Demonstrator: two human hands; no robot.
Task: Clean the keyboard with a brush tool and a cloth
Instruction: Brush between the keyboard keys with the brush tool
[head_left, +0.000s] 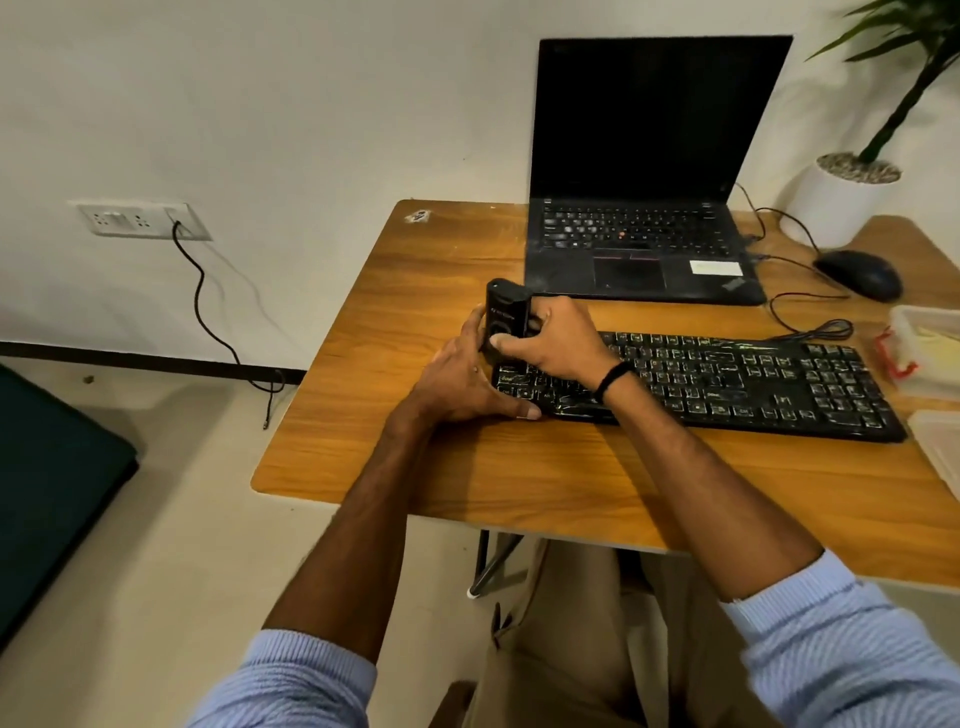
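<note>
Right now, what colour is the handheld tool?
Black; the tool shows best in the head view.

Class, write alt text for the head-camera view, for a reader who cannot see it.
A person's right hand grips a black brush tool upright at the left end of a keyboard on a wooden table, while the left hand touches its side. An open laptop and a mouse sit behind.

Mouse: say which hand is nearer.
Right. The right hand grips the brush tool, left of the mouse; the left hand rests farther left on the keyboard.

Keyboard (727, 384) left end hidden; container (930, 338) cropped right.
</note>
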